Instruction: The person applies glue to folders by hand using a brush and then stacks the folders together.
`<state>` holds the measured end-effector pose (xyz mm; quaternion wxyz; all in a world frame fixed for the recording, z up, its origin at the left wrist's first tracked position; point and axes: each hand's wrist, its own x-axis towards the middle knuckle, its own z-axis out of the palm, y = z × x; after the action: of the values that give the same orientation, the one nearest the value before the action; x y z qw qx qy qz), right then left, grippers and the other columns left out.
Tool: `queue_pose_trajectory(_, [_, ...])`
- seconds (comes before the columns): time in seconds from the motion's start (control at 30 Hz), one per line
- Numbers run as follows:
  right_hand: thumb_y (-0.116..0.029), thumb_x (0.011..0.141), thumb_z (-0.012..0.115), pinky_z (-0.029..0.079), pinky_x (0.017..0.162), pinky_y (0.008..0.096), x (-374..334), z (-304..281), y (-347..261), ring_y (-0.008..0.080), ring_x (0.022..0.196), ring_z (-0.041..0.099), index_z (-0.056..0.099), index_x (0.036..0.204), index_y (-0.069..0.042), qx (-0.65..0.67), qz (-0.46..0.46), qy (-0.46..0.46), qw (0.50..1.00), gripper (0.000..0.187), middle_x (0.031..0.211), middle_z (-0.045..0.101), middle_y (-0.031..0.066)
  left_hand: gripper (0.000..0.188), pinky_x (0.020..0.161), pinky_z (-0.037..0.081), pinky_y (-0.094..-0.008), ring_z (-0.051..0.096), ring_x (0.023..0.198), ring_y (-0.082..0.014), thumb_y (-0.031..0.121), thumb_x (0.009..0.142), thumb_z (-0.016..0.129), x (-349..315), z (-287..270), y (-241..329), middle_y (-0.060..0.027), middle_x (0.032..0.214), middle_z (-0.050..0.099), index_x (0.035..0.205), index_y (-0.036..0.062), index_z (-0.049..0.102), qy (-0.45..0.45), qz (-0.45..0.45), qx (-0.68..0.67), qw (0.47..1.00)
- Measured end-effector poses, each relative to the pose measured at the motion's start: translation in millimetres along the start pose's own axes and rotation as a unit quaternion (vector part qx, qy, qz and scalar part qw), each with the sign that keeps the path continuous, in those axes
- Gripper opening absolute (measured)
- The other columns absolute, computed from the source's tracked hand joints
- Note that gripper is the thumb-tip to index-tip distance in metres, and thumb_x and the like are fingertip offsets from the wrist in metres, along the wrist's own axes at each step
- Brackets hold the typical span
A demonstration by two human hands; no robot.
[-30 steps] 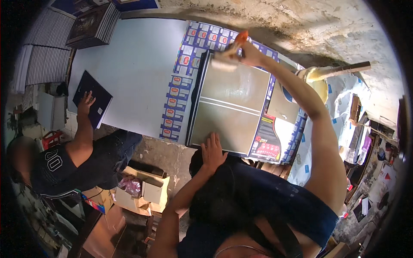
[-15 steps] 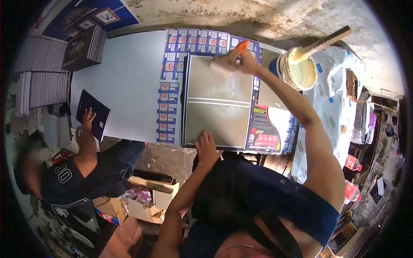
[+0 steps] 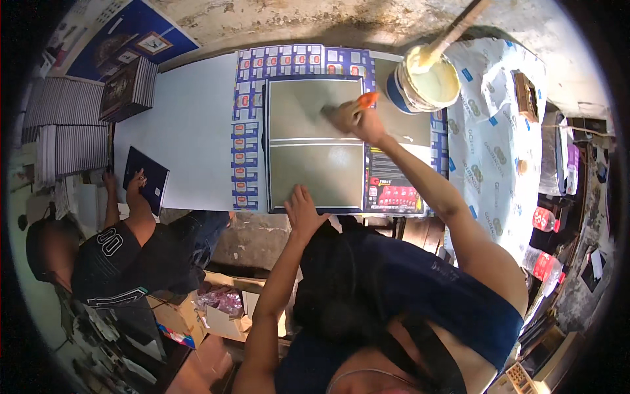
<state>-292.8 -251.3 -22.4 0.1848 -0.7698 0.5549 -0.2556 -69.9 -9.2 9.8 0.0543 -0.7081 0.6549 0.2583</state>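
Two grey-brown panels (image 3: 313, 176) with dark blue borders, parted by a white strip, lie on the table in front of me; they look like an opened-out book cover. My right hand (image 3: 369, 125) grips a wide brush (image 3: 338, 118) with an orange handle end, its dark bristles down on the far panel. A wet sheen shows on the near panel. Resting on that panel's front edge, my left hand (image 3: 302, 209) has its fingers stretched out and holds nothing. Right of the far panel stands a bucket (image 3: 441, 92) of pale cream paste, a wooden stick (image 3: 453, 31) leaning in it.
Printed blue sheets (image 3: 245, 167) lie under and beside the panels. At the left, a co-worker in black (image 3: 108, 259) touches a dark blue cover (image 3: 147, 177). Stacked books (image 3: 72, 148) stand behind that. White printed wrapping (image 3: 485, 144) covers the right side; open cardboard boxes (image 3: 226, 322) sit below.
My right hand has drawn the brush nearer to me over the far panel, toward the white strip. My left hand stays on the near panel. The whole view has shifted slightly.
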Motion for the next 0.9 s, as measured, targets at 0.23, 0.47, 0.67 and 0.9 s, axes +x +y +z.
queue_pose_trajectory(0.23, [-0.027,0.087,0.065,0.054,0.064,0.0447,-88,-11,-30,0.0336,0.072,0.067,0.068,0.108,-0.013,0.121,0.061,0.077,0.988,0.025,0.081,0.068,0.0131,0.106,0.101,0.033,-0.0557,0.043,0.128,-0.0359,0.044,0.060,0.088,-7,2,5,-0.0177,0.140,0.036,0.139,-0.0032,0.034,0.036,0.008,0.021,0.999])
queue_pose_trajectory(0.47, [-0.026,0.085,0.065,0.054,0.063,0.0450,-170,-35,-44,0.0372,0.069,0.067,0.071,0.095,-0.008,0.097,0.156,0.146,0.972,0.021,0.076,0.067,0.0183,0.104,0.098,0.035,-0.0573,0.045,0.126,-0.0358,0.049,0.057,0.087,2,3,-4,-0.0183,0.136,0.042,0.136,-0.0016,0.040,-0.011,0.013,0.026,1.000])
queue_pose_trajectory(0.67, [-0.032,0.084,0.069,0.054,0.067,0.0438,-228,-21,-45,0.0383,0.073,0.068,0.070,0.087,-0.004,0.030,0.214,0.225,0.950,0.028,0.081,0.070,0.0190,0.081,0.100,0.036,-0.0588,0.046,0.127,-0.0373,0.038,0.066,0.074,28,2,-23,-0.0212,0.136,0.044,0.132,-0.0008,0.048,-0.022,0.032,-0.012,0.999])
queue_pose_trajectory(0.9, [-0.028,0.084,0.071,0.051,0.061,0.0384,-262,-49,-50,0.0294,0.066,0.068,0.069,0.082,0.001,0.022,0.291,0.026,0.956,0.028,0.074,0.068,0.0158,0.074,0.103,0.041,-0.0505,0.049,0.125,-0.0355,0.035,0.067,0.068,30,4,-28,-0.0195,0.135,0.047,0.133,0.0037,0.053,-0.066,0.016,0.059,0.996])
